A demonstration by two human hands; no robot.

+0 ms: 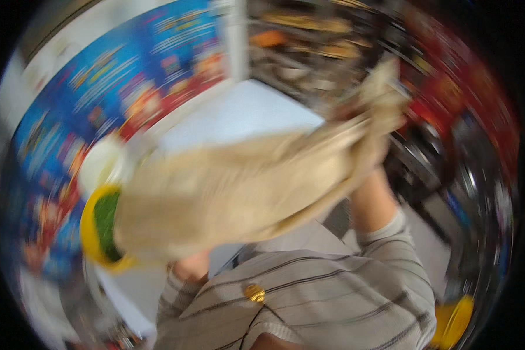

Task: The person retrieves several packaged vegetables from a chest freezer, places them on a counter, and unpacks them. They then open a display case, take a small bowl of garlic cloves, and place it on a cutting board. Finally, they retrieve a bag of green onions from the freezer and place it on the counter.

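Note:
A large beige sheet, seemingly cloth [232, 192], stretches across the view in front of my chest, blurred by motion. Its upper right end is bunched in my right hand [379, 146], and part of it sticks up past the fingers. My left hand [193, 266] shows only near the wrist; the sheet covers its fingers, so its grip is hidden. Beyond the sheet's left end is a yellow round container [89, 232] with something green inside, partly covered from view. A white round container [103, 164] sits just above it.
Behind the sheet lies a pale bluish-white tabletop [245, 109]. A blue printed banner [109, 74] curves along the left. At the top stands a dark rack [306, 52] with yellow and orange items. Another yellow container [453, 323] is at lower right.

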